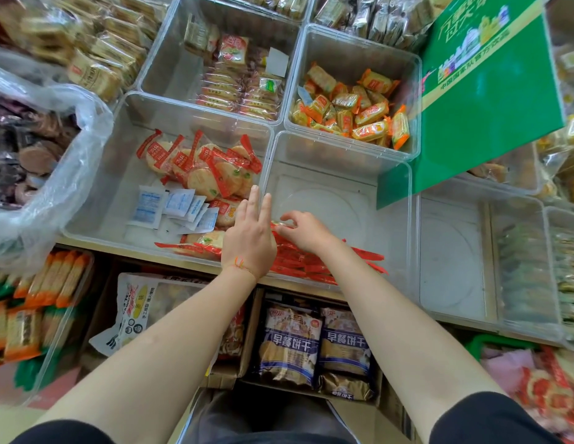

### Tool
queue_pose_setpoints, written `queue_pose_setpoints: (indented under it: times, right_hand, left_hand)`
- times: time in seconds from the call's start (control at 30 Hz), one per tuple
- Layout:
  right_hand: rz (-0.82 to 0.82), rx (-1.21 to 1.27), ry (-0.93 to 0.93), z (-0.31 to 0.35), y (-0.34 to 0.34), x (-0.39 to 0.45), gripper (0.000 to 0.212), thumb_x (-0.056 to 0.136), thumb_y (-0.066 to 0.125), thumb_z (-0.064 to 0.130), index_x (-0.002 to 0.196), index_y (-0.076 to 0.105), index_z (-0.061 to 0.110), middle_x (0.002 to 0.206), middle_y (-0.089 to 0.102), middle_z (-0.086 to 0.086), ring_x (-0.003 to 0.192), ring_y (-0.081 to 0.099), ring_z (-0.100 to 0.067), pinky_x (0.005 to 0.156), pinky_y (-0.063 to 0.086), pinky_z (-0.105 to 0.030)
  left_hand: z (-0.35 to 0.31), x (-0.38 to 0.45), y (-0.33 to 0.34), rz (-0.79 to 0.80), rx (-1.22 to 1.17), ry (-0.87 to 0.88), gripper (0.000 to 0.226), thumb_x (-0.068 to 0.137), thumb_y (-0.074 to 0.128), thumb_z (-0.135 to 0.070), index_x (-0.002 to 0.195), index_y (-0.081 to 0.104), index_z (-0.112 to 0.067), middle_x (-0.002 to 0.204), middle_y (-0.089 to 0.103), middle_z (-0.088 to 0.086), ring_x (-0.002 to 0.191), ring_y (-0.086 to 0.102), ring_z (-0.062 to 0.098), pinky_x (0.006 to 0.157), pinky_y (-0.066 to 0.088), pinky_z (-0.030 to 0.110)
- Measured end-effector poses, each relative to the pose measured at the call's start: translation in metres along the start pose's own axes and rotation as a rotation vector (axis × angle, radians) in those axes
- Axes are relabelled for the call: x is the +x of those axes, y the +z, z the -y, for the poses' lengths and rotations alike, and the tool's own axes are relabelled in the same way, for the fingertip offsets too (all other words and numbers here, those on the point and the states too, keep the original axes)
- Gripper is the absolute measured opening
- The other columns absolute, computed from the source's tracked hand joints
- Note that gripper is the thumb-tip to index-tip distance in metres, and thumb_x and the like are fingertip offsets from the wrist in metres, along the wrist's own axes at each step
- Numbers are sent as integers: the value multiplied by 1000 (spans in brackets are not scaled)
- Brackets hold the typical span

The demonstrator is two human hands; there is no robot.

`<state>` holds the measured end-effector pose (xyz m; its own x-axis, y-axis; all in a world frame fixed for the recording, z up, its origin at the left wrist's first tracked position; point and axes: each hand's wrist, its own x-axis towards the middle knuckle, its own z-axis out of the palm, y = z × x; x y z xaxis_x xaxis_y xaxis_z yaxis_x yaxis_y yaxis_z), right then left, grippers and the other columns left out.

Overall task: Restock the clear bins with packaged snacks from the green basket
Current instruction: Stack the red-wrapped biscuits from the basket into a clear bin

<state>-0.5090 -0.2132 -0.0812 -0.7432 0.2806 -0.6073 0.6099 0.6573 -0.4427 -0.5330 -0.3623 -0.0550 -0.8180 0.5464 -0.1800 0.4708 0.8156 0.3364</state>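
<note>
Shelved clear bins (407,200) crowd together; blue "早餐饼干" bags (290,344) sit below. Left hand (248,238) flat, fingers straight; right hand (303,230) pinches a red-wrapped snack (306,262) in the near-empty middle bin. Green basket (490,342) lower right.

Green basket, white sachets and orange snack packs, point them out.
green basket (490,340), head view, on its rim.
white sachets (179,205), head view, middle of the pile.
orange snack packs (370,114), head view, one pack mid-heap.

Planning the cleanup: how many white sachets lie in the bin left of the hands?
About 5 white sachets, overlapping in a loose fan on that clear bin floor, before the red-wrapped crackers; more may hide underneath.
</note>
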Motion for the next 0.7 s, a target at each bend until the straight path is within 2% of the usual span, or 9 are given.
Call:
queue_pose_setpoints:
  times: [0.17,0.27,0.33,0.4,0.5,0.6,0.7]
  right_hand:
    - [-33,53,46,-1,-1,-24,56,97,50,56,146,45,29,153,38,-8,134,46,-27,104,41,-39]
    - [-184,58,38,-3,-2,-43,46,97,53,46,139,52,28,145,43,-6,132,45,-26,103,39,-38]
    - [-324,64,4,-6,0,-63,36,97,53,34,130,60,23,135,51,-6,128,45,-25,104,41,-40]
    - [-484,44,-26,-10,3,-90,27,96,53,23,119,66,17,123,57,-6,116,50,-24,96,45,-38]
    - [-708,37,-16,-27,8,-139,18,94,53,15,104,69,13,103,60,-3,95,55,-20,72,48,-31]
    - [-726,97,68,-55,16,-181,17,95,52,14,102,67,14,97,60,1,83,56,-17,62,42,-27]
    - [-653,147,171,-90,26,-217,16,95,51,16,99,66,16,90,61,3,81,58,-20,58,37,-27]
  left_hand:
    - [0,0,0,1,4,-6,65,99,37,-20,157,10,-21,166,-3,1,149,18,27,86,55,41]
    - [1,0,2,-9,-4,-4,65,97,38,-19,157,12,-21,166,-1,1,147,21,27,86,55,42]
    - [2,0,2,-11,-16,11,66,97,38,-17,157,13,-20,165,2,3,147,21,28,91,52,44]
    - [4,-1,1,-23,-49,18,66,96,40,-15,157,14,-19,165,9,7,147,22,29,100,46,45]
    - [4,-12,-1,-128,-107,57,64,90,47,-13,151,28,-8,155,31,18,141,31,35,109,37,48]
    - [-28,-38,-2,-220,-105,176,52,83,51,-18,133,52,-5,139,50,21,126,46,39,99,39,49]
    - [-91,-85,-3,-218,-181,357,38,84,39,-29,105,65,-10,100,67,13,89,62,35,69,47,39]
